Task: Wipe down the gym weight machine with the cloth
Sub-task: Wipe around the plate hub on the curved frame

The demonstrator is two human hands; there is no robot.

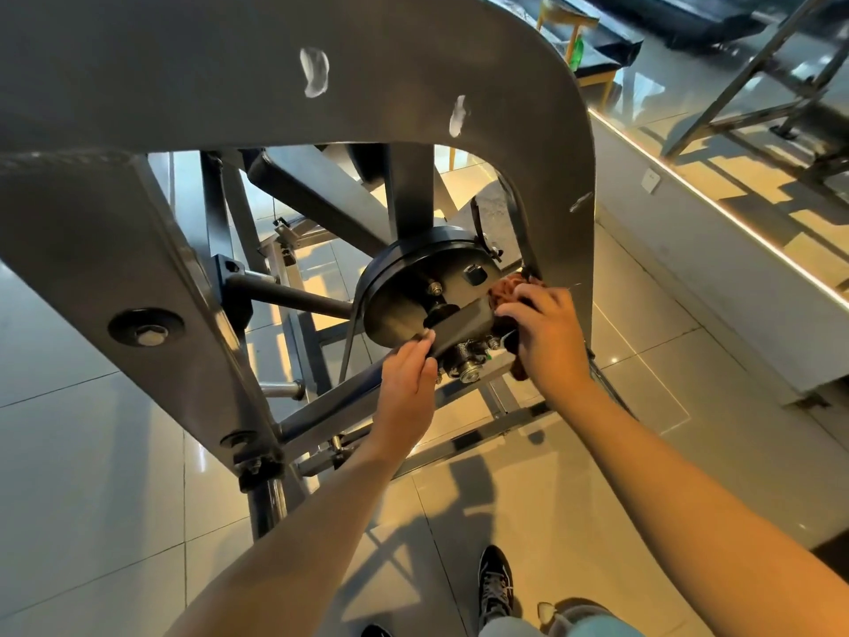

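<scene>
Centrally, the gym weight machine [229, 75] filled the view, its broad grey frame arching from 9 o'clock over 12 o'clock and down to 3 o'clock. Two white smears [314, 71] marked the frame near 12 o'clock. A round black disc [399, 296] sat inside the arch. A black bracket [464, 321] crossed the disc face, with a cluster of bolts [468, 365] at 5 o'clock of the disc.

The right hand [546, 333] lay at 3 o'clock of the disc. Its fingers were curled over a reddish-brown cloth [505, 287], holding it bunched against the inner edge of the frame and the right end of the bracket. Cloth showed above the fingers and below the wrist.

The left hand [406, 383] lay at 6 o'clock of the disc. Its fingers were curled, and the thumb and fingertips gripped the lower left end of the bracket.

Pale tiled floor [92, 452] lay beneath the machine. One dark laced shoe [495, 586] stood on the tiles at 6 o'clock of the view.
</scene>
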